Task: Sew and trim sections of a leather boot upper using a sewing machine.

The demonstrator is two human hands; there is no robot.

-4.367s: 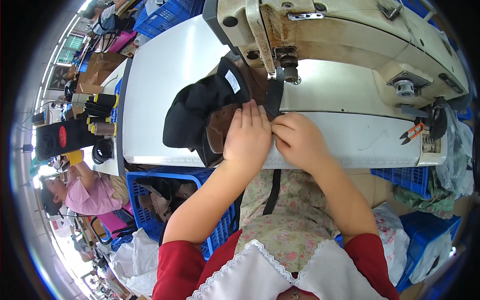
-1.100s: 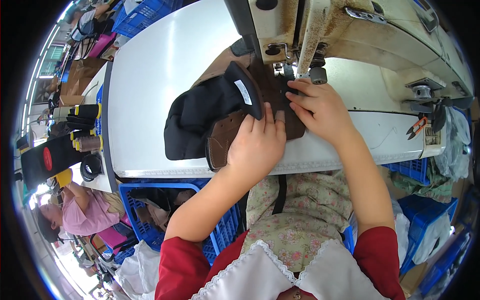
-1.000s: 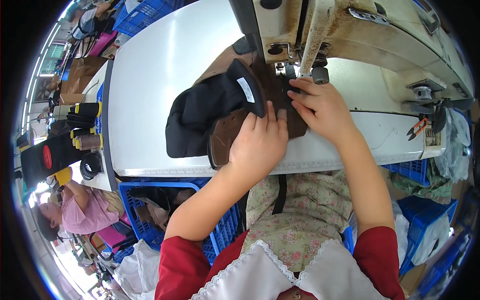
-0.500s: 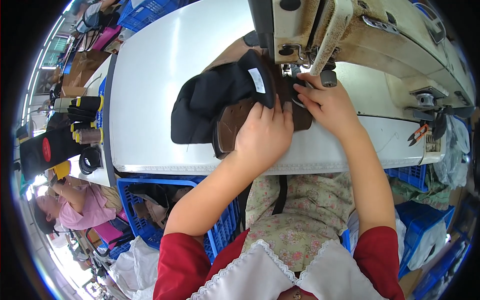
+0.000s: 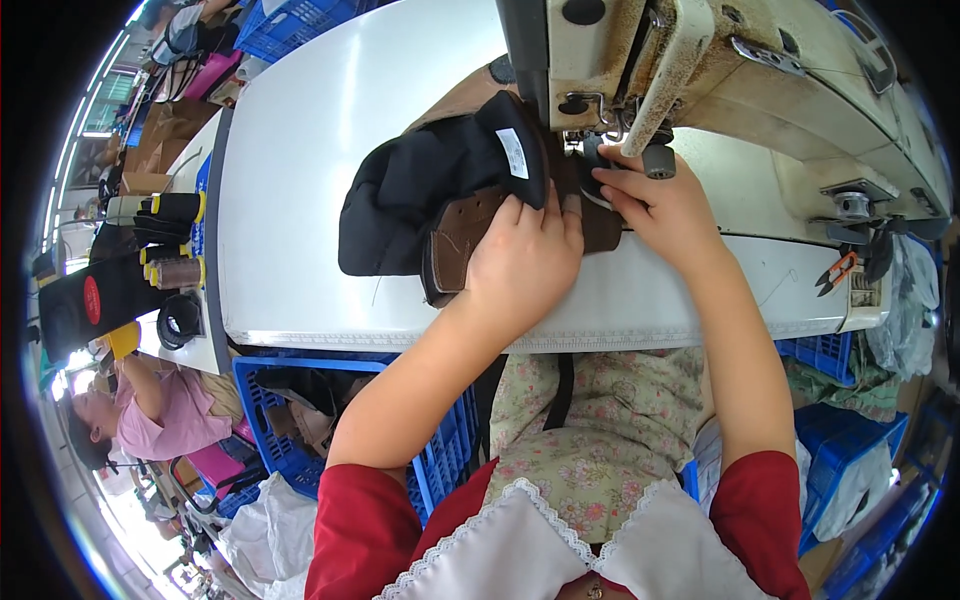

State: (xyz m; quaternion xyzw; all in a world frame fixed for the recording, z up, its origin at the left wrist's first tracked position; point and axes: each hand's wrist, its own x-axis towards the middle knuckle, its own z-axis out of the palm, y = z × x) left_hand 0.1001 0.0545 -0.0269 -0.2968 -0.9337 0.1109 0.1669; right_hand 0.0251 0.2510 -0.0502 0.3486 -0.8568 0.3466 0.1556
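Observation:
A black and brown shoe upper (image 5: pixel 440 200) with a small white tag lies on the white sewing table (image 5: pixel 300 180) under the head of a beige sewing machine (image 5: pixel 700 70). My left hand (image 5: pixel 525 260) presses flat on the brown part of the upper, fingers pointing toward the needle. My right hand (image 5: pixel 655 205) rests on the upper's right edge, fingertips beside the presser foot (image 5: pixel 598 150). The part under the needle is hidden by my fingers.
Red-handled snips (image 5: pixel 835 273) lie at the table's right end. Thread spools (image 5: pixel 170 240) stand left of the table. A blue crate (image 5: pixel 300 420) sits below the table edge, more blue crates (image 5: pixel 830 420) on the right. A person in pink (image 5: pixel 150 420) sits at lower left.
My view has shifted closer to the machine. The upper has been slid right, under the presser foot. Both hands moved up with it toward the needle.

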